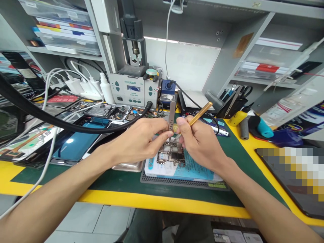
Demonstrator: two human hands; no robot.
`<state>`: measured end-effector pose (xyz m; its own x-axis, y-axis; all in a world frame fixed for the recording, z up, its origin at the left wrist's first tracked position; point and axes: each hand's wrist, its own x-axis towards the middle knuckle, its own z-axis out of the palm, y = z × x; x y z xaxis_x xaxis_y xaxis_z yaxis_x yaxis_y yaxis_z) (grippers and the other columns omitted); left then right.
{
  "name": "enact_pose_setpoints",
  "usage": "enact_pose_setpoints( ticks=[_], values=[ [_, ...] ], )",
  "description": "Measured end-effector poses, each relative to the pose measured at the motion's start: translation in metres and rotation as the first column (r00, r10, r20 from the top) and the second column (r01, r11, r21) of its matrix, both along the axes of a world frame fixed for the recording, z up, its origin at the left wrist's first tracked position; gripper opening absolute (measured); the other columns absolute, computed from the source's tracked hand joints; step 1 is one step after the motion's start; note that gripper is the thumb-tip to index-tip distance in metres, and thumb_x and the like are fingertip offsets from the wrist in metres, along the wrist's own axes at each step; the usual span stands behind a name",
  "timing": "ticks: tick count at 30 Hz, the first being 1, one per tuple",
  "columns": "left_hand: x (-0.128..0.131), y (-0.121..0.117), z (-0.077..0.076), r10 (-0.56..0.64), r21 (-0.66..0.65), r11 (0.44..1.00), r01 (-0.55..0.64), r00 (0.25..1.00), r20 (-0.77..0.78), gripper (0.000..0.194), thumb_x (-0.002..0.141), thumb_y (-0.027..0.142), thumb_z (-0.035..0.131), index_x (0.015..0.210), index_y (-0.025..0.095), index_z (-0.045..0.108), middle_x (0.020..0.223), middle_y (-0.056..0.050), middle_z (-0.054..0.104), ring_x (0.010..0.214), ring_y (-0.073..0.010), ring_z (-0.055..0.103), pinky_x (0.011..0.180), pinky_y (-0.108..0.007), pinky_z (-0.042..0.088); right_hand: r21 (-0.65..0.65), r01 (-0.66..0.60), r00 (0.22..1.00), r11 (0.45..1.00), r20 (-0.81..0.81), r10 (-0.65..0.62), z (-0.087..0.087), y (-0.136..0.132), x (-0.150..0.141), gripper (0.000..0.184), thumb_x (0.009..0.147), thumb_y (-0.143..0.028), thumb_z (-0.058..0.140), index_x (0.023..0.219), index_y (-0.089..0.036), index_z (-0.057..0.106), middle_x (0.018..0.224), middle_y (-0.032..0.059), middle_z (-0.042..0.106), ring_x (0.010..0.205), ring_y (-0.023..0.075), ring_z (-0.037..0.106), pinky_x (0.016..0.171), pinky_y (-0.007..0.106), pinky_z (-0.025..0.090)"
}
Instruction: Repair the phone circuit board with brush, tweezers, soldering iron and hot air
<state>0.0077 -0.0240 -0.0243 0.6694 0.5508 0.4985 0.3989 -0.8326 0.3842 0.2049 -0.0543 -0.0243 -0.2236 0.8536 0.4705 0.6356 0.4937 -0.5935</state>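
My left hand (149, 135) pinches a pair of metal tweezers (172, 113), held upright with the tips pointing down at a phone circuit board (170, 156). In my right hand (199, 138) is a slim golden-handled tool (201, 114), gripped like a pen. Its pointed tip angles down to the upper part of the board, close beside the tweezer tips. Whether either tip touches the board is too small to tell. The board lies on a blue and white flat pad (197, 165), which rests on a grey perforated mat (182, 183).
Several phone parts and a blue phone panel (78, 140) lie at left. A thick black hose (76, 125) arches over them. Behind stands a grey soldering or hot-air station (133, 89). A dark tablet-like device (283, 189) lies at right, near a yellow bottle (238, 118).
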Motion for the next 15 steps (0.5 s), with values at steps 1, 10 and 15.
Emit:
enact_pose_setpoints(
  ticks=[1,10,15],
  values=[
    [0.0001,0.0001,0.0001,0.002,0.000,1.000,-0.002,1.000,0.000,0.021,0.100,0.025,0.050,0.083,0.016,0.057,0.071,0.003,0.051,0.062,-0.0113,0.041,0.061,-0.026,0.033,-0.007,-0.002,1.000,1.000,0.003,0.002,-0.0004,0.0001,0.0002,0.042,0.108,-0.044,0.038,0.075,-0.021,0.051,0.067,0.0022,0.059,0.061,0.0159,0.060,0.059,0.029,0.040],
    [-0.0001,-0.0004,0.0006,-0.009,0.022,1.000,0.009,1.000,0.004,0.019,0.100,0.022,0.050,0.082,0.017,0.055,0.070,0.004,0.050,0.061,-0.0104,0.041,0.060,-0.025,0.033,-0.063,-0.019,1.000,0.998,-0.018,0.018,-0.0062,-0.0006,0.0003,0.042,0.107,-0.045,0.040,0.074,-0.021,0.048,0.068,0.0021,0.059,0.058,0.0154,0.058,0.056,0.028,0.040],
    [-0.0009,-0.0011,0.0010,0.004,0.005,1.000,-0.004,1.000,-0.006,0.021,0.100,0.024,0.049,0.083,0.016,0.056,0.071,0.003,0.052,0.062,-0.0114,0.042,0.061,-0.026,0.034,-0.077,-0.008,1.000,0.997,-0.027,0.006,-0.0046,-0.0005,-0.0002,0.042,0.107,-0.046,0.039,0.076,-0.020,0.051,0.068,0.0024,0.060,0.058,0.0156,0.060,0.056,0.028,0.042]
  ],
)
